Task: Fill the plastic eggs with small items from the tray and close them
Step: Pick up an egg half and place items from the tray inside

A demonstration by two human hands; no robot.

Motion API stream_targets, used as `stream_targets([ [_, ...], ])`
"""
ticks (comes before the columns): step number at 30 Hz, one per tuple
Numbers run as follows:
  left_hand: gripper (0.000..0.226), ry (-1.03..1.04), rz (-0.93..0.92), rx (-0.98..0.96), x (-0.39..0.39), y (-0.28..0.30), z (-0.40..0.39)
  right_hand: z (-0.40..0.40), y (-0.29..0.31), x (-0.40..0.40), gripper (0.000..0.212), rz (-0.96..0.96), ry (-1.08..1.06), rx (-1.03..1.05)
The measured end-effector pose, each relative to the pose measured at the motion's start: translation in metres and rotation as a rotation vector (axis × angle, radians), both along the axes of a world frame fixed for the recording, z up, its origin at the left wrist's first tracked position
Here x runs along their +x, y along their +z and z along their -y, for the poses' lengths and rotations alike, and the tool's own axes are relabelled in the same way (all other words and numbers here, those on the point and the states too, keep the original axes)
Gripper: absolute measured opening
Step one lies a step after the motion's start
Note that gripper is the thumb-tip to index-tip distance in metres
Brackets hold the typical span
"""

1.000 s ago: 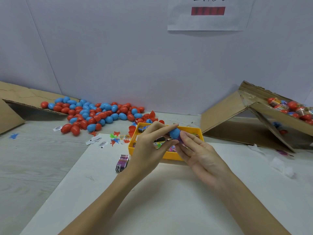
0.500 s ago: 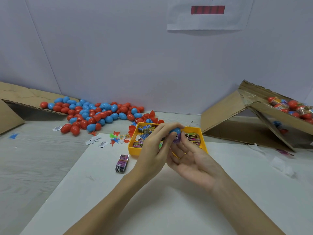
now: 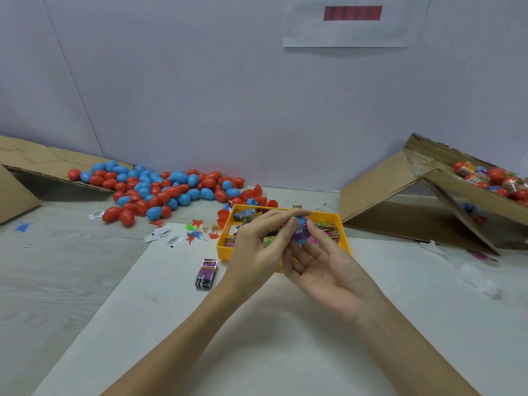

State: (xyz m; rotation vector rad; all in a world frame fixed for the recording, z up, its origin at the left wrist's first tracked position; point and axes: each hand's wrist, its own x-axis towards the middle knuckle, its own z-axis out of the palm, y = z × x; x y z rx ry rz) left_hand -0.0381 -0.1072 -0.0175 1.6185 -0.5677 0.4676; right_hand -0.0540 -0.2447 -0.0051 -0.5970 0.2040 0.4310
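A blue plastic egg point(image 3: 300, 231) with a purple printed wrapper round its middle hovers over the yellow tray point(image 3: 228, 251). My left hand point(image 3: 257, 248) pinches it from the left with thumb and forefinger. My right hand point(image 3: 328, 267) lies palm up under it, fingertips touching the egg from the right and below. The tray holds several small colourful packets point(image 3: 328, 228). A pile of red and blue eggs point(image 3: 160, 190) lies at the back left.
A folded purple packet point(image 3: 207, 273) lies on the white sheet left of the tray. Small plastic figures point(image 3: 197, 230) and paper labels point(image 3: 165, 237) are scattered behind it. A cardboard box point(image 3: 428, 195) with wrapped eggs point(image 3: 491, 178) stands right; cardboard flaps sit far left.
The egg has been turned so its purple wrapper shows. My right hand rolled palm up beneath it, and both hands drew slightly nearer to me.
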Motion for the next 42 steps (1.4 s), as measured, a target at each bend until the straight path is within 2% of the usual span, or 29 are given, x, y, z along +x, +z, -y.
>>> stream_targets([
  [7,0.023,0.029,0.010,0.028,0.001,-0.003,-0.001,-0.001,-0.001,0.001,0.042,-0.021,-0.032,-0.035],
  [12,0.023,0.014,-0.010,0.009,0.001,-0.005,0.000,0.000,0.000,0.000,0.031,0.009,-0.022,-0.042],
  [16,0.026,-0.025,0.004,0.126,0.002,-0.005,-0.003,0.004,-0.001,-0.001,0.033,0.072,-0.060,-0.092],
  [20,0.033,0.063,0.121,0.257,0.007,-0.006,-0.009,0.004,-0.005,-0.001,0.039,0.175,-0.071,-0.233],
  [24,0.043,0.066,0.245,0.395,0.009,-0.005,-0.014,0.005,-0.008,-0.003,0.032,0.392,-0.131,-0.595],
  [27,0.045,0.069,0.284,0.440,0.010,-0.006,-0.015,0.006,-0.012,-0.004,0.031,0.455,-0.224,-0.784],
  [35,0.046,0.049,0.350,0.482,0.011,-0.006,-0.016,0.006,-0.012,-0.002,0.022,0.515,-0.329,-0.954],
  [42,0.036,0.207,0.454,0.564,0.008,-0.010,-0.009,0.001,-0.016,-0.007,0.030,0.639,-0.403,-1.066],
])
